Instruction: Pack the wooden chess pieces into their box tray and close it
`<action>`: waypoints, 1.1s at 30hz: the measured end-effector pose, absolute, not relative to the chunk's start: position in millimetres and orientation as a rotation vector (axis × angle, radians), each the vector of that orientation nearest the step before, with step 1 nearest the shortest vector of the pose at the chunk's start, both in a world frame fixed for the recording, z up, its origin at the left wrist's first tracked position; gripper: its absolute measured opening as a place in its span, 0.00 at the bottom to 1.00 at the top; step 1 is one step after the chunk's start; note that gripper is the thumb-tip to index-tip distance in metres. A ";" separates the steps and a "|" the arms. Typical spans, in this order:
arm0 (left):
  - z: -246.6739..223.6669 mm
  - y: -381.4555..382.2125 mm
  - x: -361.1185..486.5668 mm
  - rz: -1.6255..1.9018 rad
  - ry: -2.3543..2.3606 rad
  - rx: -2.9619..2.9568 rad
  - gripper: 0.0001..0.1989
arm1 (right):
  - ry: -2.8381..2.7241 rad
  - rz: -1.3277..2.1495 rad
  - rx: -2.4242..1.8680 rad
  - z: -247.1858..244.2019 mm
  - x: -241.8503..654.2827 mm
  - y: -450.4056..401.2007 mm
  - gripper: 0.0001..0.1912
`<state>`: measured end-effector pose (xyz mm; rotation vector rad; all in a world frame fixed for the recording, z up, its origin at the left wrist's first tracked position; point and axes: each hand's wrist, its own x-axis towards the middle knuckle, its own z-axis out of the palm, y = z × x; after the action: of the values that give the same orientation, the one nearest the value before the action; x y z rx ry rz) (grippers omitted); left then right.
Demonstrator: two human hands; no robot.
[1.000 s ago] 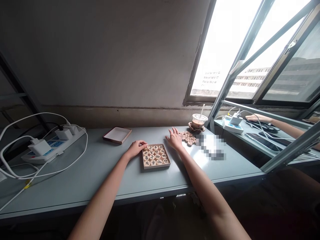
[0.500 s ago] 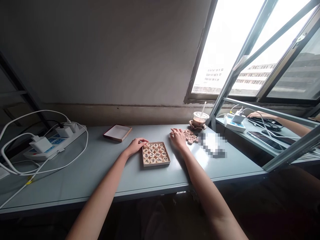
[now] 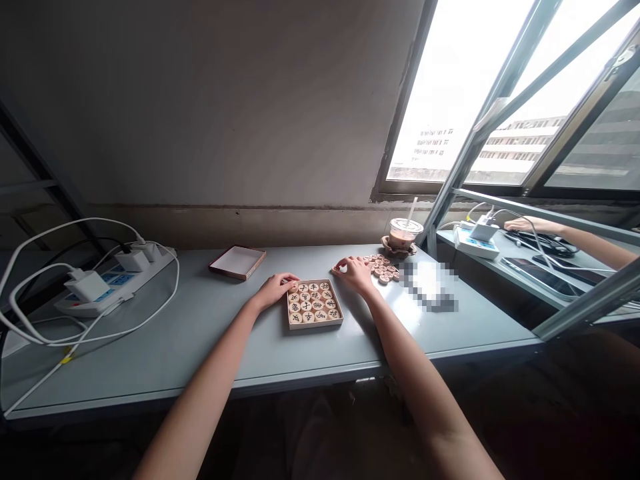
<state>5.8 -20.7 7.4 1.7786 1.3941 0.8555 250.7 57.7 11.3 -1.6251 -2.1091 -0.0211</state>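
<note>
Clock positions run from the box: a power strip (image 3: pixel 116 283) at nine, one lid (image 3: pixel 237 262) at ten, the left hand (image 3: pixel 273 291) bent against its ten-o'clock corner, grip unclear. The box (image 3: pixel 316 324) holds sixteen discs (image 3: pixel 307 306). At two, the right hand (image 3: pixel 356 272), fingers narrowed at one disc (image 3: pixel 335 270), hold unclear, blocks the clustered discs (image 3: pixel 384 269); one cup (image 3: pixel 403 235) stands behind.

On the desk (image 3: pixel 310 357) before you stands the open box (image 3: pixel 316 325), and in it the xiangqi pieces (image 3: pixel 317 305) lie in rows. Behind the box, to the left, lies the box lid (image 3: pixel 239 261). The power strip (image 3: pixel 116 279) is farther to your left. Right of the box and farther back, you have the loose pieces (image 3: pixel 384 279), close together. Behind these, the drink cup (image 3: pixel 403 237) stands in its holder (image 3: pixel 399 251). The wall (image 3: pixel 225 127) is behind the desk, and the window (image 3: pixel 450 87) is at right.
</note>
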 end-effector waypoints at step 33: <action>7.1 -20.6 6.3 0.874 1.443 1.857 0.18 | -2.150 -0.151 -1.696 17.7 246.6 41.8 0.22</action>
<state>6.3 -20.6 7.1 1.8570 1.4434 0.8739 246.6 41.8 17.7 -1.6955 -2.1495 -0.1511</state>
